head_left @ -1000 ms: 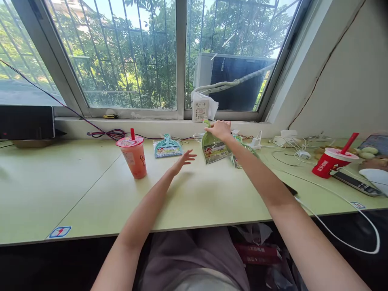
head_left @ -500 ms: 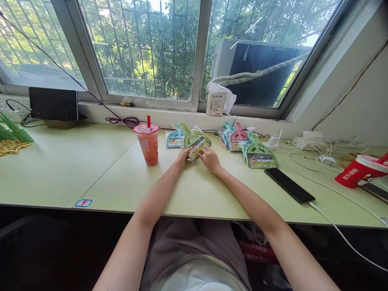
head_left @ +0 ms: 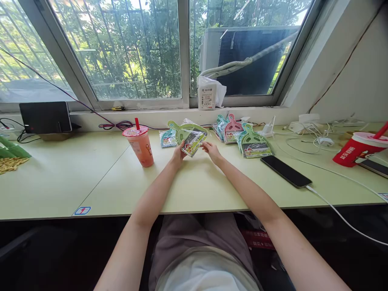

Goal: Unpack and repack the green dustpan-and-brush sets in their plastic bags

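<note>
A green mini dustpan and brush set (head_left: 190, 136) in a clear plastic wrapper is held up above the table, tilted with its handle toward the upper left. My left hand (head_left: 178, 153) grips its lower left edge. At its lower right, my right hand (head_left: 212, 152) pinches the wrapper's edge between thumb and fingers. Behind it to the left lies a wrapped blue dustpan set (head_left: 168, 138), partly covered from view. To the right rest more wrapped sets: a pink one (head_left: 233, 130), a blue one (head_left: 221, 123) and a green stack (head_left: 254, 143).
Left of my hands stands a cup of pink drink (head_left: 142, 147) with a red straw. A phone (head_left: 285, 171) on a white cable lies at the right, near a red cup (head_left: 359, 149). A black tablet (head_left: 45, 117) leans at the back left, and cables (head_left: 318, 133) tangle along the wall.
The green dustpan set has been turned, its handle swinging left and down. My right hand has slid to the wrapper's right edge. The whole view has shifted slightly.
</note>
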`<state>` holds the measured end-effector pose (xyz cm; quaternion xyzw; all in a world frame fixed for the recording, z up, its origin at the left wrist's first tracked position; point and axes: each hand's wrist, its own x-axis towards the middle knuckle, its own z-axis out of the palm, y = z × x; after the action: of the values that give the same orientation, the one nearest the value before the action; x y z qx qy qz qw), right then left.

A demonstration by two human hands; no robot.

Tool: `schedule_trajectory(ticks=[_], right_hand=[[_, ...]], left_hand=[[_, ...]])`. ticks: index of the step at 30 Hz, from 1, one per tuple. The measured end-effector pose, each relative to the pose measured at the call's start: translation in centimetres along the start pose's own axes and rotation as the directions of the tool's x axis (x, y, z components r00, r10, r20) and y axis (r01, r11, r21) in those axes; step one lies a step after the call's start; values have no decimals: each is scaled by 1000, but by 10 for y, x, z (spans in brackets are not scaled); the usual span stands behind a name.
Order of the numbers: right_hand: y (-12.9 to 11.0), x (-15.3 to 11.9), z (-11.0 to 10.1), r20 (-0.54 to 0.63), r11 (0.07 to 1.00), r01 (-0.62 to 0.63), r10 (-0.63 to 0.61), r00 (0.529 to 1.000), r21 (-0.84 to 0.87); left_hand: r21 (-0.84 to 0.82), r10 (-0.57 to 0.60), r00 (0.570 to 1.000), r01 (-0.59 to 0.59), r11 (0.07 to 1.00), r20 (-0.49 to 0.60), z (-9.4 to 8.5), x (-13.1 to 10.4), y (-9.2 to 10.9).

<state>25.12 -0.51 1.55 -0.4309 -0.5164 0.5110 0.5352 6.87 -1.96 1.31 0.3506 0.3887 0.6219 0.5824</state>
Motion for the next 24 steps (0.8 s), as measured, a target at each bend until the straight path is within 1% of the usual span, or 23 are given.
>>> schedule_trajectory(ticks=[1, 3, 6, 9, 11, 12, 13, 15, 17, 18, 19, 20, 22, 24], right_hand=[[-1, 1, 0, -9, 999, -9, 10, 1000, 44], [-1, 1, -1, 8, 991, -21, 20, 1000, 131], [-1, 1, -2, 17, 974, -28, 25, 1000, 223], [0, 1, -4, -48, 967, -48, 62, 997, 251], [0, 2, -6, -71, 971, -61, 79, 994, 231], [0, 3, -7, -78, 974, -67, 86, 993, 216], [-1, 4, -9, -84, 976, -76, 95, 992, 204], [-3, 7, -12, -101, 976, -97, 118, 988, 195], [-6, 9, -16, -124, 976, -106, 132, 983, 191], [-8, 10, -19, -129, 977, -110, 135, 982, 183], [-10, 11, -23, -126, 979, -113, 135, 983, 171], [-12, 12, -27, -117, 981, -116, 135, 984, 156], [-16, 12, -34, -73, 986, -117, 126, 989, 120], [-18, 12, -39, -31, 991, -105, 108, 994, 83]], left_hand=[[1, 4, 1000, -4, 1000, 11, 1, -1, 0], [7, -4, 998, 4, 1000, 57, 0, -2, 0], [37, -40, 985, 34, 999, 169, -4, -5, 2], [112, -95, 954, 66, 992, 284, -8, -6, 3], [139, -128, 946, 89, 986, 299, -7, -4, 2], [136, -132, 953, 98, 986, 273, -6, -2, 1], [126, -128, 966, 101, 987, 225, -5, 0, 0], [105, -107, 991, 99, 990, 76, -4, 6, 0], [112, -77, 992, 89, 990, -101, -7, 11, 3], [131, -53, 986, 75, 989, -159, -11, 13, 5], [158, -21, 982, 51, 986, -185, -15, 14, 9], [188, 12, 983, 23, 982, -183, -20, 14, 12], [218, 58, 991, -30, 975, -124, -28, 14, 18], [200, 58, 996, -42, 979, -70, -32, 13, 22]])
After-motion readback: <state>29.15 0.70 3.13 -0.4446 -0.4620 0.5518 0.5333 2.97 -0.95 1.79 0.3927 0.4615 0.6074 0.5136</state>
